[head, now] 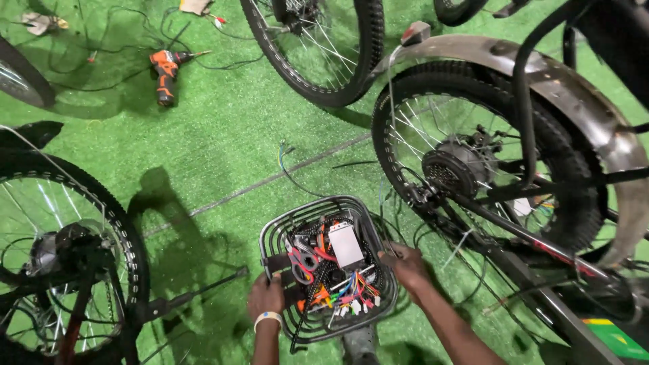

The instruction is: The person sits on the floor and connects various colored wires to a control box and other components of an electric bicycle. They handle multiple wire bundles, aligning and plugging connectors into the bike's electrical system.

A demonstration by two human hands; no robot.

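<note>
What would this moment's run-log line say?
left hand: grips wire basket left rim | right hand: on right rim | inside: grey box, coloured wires

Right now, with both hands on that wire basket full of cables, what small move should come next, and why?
Probably steady the wire basket with the left hand and let the right hand tease the coloured connectors apart below the grey controller box. The leads lie tangled together, and both hands only grip the basket's sides, so nothing is sorted yet.

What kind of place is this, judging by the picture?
Probably an electric-bicycle repair or assembly area: a rear wheel with hub motor, a wire basket full of coloured wiring, and an orange cordless drill on green artificial turf.
</note>
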